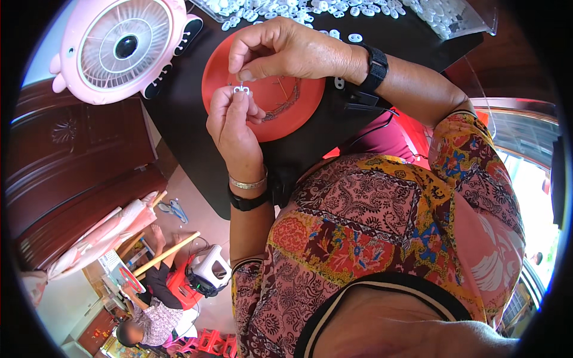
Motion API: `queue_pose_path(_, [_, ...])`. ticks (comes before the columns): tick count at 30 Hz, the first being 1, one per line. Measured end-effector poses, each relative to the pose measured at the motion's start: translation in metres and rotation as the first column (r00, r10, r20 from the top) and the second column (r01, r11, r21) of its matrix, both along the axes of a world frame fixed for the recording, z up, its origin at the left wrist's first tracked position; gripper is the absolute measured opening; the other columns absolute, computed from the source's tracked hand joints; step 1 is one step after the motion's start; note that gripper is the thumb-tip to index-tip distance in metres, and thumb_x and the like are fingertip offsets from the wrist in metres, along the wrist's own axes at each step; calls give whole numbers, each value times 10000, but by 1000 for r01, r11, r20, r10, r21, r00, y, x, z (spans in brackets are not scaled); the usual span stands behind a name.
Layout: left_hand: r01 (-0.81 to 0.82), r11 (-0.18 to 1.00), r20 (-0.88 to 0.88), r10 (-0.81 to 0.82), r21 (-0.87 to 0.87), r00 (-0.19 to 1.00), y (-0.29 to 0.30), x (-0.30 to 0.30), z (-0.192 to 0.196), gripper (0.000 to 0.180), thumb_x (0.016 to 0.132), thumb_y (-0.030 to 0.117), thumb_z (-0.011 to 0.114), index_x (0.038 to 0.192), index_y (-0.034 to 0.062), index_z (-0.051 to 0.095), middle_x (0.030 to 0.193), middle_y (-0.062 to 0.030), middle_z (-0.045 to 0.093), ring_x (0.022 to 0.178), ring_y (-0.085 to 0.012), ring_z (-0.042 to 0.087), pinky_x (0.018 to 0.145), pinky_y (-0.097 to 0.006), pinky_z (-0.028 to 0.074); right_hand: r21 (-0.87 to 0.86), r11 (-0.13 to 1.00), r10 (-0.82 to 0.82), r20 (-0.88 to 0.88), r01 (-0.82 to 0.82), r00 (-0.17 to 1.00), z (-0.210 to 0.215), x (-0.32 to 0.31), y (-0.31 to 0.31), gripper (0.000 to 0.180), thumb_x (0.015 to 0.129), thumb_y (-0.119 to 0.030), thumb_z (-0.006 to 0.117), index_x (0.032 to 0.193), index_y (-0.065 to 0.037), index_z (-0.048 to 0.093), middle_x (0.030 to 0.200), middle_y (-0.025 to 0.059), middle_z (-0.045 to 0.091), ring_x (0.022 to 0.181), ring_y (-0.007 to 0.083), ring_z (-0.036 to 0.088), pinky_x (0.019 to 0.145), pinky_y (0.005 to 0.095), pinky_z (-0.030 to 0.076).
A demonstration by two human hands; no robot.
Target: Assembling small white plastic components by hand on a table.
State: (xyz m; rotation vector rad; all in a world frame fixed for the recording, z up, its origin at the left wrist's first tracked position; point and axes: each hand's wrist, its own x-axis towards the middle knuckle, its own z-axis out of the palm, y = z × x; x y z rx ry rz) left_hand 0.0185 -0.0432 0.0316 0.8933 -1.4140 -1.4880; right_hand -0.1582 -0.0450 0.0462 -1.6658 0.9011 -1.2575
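My left hand (234,128) is closed in a pinch on a small white plastic piece with two holes (241,89), held upright above a round red plate (292,126). Just above that piece, the thumb and forefinger of my right hand (289,51) press together. Whatever they pinch is too small to make out. Thin dark metal pins (282,110) lie in a curved row on the plate, partly hidden behind my left fingers.
Many similar white pieces (355,37) are heaped along the far side of the black table (185,113). A clear tray (459,21) holds more at far right. A pink fan (122,48) stands at far left. Another person (158,316) sits at lower left.
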Motion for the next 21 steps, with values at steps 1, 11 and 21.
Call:
queue_pose_path(1, [-1, 1000, 0, 1, 1, 1000, 0, 0, 0, 171, 923, 148, 498, 821, 13, 526, 663, -22, 507, 578, -95, 497, 541, -217, 389, 1, 1000, 1, 0, -1, 1000, 0, 0, 0, 93, 864, -20, 641, 954, -7, 625, 872, 12, 653, 837, 63, 602, 782, 214, 488])
queue_pose_path(11, [-9, 1000, 32, 10, -14, 999, 2, 0, -2, 167, 920, 136, 497, 809, 13, 521, 653, -15, 498, 563, -81, 474, 536, -213, 381, -17, 1000, -2, -59, 1, 998, -3, 3, 2, 82, 863, -17, 639, 943, -7, 625, 856, 8, 643, 831, 63, 598, 777, 216, 489])
queue_pose_path(21, [-33, 998, -1, 33, -50, 999, 5, -5, -4, 152, 915, 114, 497, 821, -3, 525, 633, -13, 487, 554, -73, 455, 514, -212, 367, -63, 998, -10, -62, 6, 998, -2, 6, 5, 43, 861, -14, 637, 898, 2, 626, 834, 20, 656, 809, 72, 612, 749, 225, 498])
